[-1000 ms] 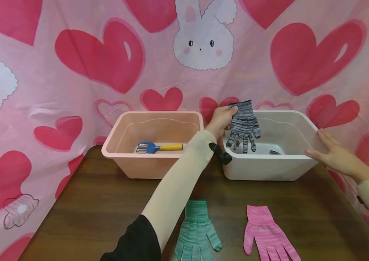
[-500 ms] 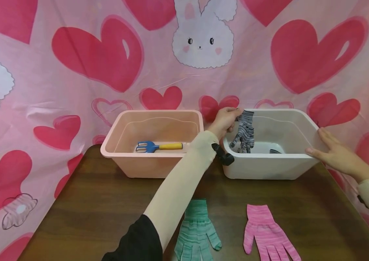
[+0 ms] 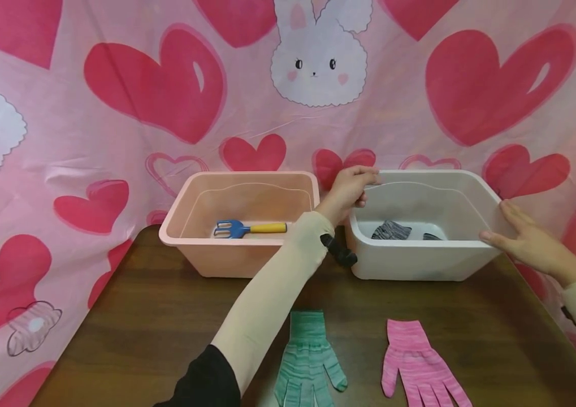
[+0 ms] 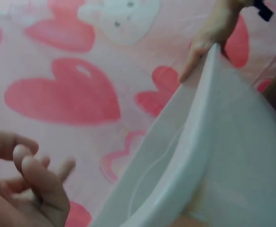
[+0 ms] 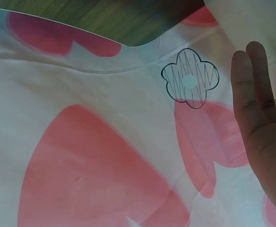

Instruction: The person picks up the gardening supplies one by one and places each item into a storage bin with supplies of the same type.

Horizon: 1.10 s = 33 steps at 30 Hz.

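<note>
My left hand (image 3: 354, 189) hovers over the left end of the white bin (image 3: 420, 260). In the left wrist view, nothing sits between its loosely bent fingers (image 4: 45, 182). A grey-black striped knit glove (image 3: 392, 230) lies crumpled on the bin floor below, partly hidden by the front rim. Beside it, a small dark striped piece (image 3: 431, 237) shows over that rim; most of it is hidden. My right hand (image 3: 534, 243) rests against the bin's right end with its thumb at the rim. The right wrist view shows straight fingers (image 5: 244, 90).
Left of the white bin stands a peach bin (image 3: 226, 257) with a blue hand fork (image 3: 249, 228) with a yellow handle inside. A green glove (image 3: 308, 359) and a pink glove (image 3: 417, 362) lie flat at the front of the brown table (image 3: 130, 339). A heart-patterned cloth (image 3: 247, 85) hangs behind.
The grey-black glove was held up in my left hand, was lowered into the white bin and let go. It now lies on the bin floor. My right hand has stayed at the bin's right end.
</note>
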Each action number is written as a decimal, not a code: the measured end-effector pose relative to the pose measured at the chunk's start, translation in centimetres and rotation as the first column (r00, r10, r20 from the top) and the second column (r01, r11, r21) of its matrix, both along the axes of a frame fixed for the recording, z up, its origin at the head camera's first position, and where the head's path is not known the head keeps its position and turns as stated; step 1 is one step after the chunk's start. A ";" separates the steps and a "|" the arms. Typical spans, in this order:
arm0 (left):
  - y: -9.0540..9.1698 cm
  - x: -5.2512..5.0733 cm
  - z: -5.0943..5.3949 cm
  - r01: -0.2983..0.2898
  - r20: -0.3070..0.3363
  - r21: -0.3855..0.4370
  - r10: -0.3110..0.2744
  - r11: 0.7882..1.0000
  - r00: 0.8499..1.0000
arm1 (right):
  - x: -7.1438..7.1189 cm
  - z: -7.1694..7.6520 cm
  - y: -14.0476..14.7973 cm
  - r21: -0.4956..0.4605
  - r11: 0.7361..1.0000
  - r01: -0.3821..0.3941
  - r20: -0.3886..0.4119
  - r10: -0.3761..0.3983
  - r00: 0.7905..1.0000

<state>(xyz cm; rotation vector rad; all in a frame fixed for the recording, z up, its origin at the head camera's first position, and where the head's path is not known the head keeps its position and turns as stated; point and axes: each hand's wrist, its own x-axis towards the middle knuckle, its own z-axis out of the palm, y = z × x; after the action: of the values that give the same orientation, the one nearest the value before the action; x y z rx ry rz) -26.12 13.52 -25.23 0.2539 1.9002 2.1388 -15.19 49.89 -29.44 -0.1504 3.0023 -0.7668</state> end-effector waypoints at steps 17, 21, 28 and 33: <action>-8.0 9.1 -4.1 0.434 -0.215 -0.349 -0.522 0.830 0.825 | -0.3 -0.7 -0.3 0.016 0.999 0.030 -0.051 -0.029 0.998; -10.2 10.3 -7.0 0.393 -0.162 -0.523 -0.541 0.756 0.825 | -0.3 -0.7 -0.3 0.015 0.999 0.030 -0.052 -0.029 0.998; -13.5 12.2 -10.9 0.157 -0.120 -0.854 -0.482 0.496 0.868 | -0.3 -0.7 -0.3 0.020 0.999 0.039 -0.039 -0.038 0.998; -14.4 13.9 -12.1 -0.006 -0.094 -0.979 -0.426 0.203 0.900 | -0.2 -0.5 -0.3 0.022 0.999 0.049 -0.034 -0.048 0.998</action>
<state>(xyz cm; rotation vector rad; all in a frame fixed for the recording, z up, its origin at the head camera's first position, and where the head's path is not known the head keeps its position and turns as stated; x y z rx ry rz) -12.24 -0.86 -37.37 0.5888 2.7719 0.3457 -15.38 49.60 -29.96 -0.0906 3.0553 -0.7410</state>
